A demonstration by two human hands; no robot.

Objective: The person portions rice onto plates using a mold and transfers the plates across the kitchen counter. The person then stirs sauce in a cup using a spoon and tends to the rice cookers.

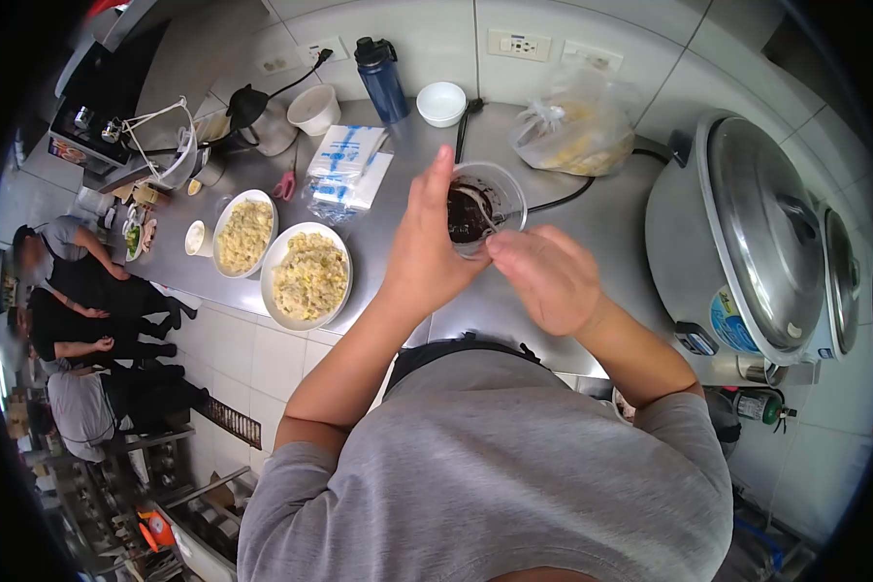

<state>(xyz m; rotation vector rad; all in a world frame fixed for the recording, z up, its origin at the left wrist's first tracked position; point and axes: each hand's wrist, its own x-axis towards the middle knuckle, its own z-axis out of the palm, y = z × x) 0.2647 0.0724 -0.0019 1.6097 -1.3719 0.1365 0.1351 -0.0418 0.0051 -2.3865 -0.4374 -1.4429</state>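
Observation:
Above the steel counter, my left hand (427, 233) is wrapped round the side of a clear plastic cup (514, 199). Dark stuff (466, 215) lies in the cup. My right hand (545, 276) pinches the end of a thin spoon-like utensil (482, 206), whose other end dips into the dark stuff. The cup is tilted, with its opening facing up toward me. To the left of my left hand are two white bowls of pale yellow food, a nearer one (307, 276) and a farther one (244, 233).
A large lidded cooker (747, 242) fills the right side. Behind stand a blue bottle (382, 82), a white bowl (441, 104) and a plastic bag of food (577, 131). Pink scissors (284, 184) lie near plastic packets (344, 160). Several people (78, 320) stand at the far left.

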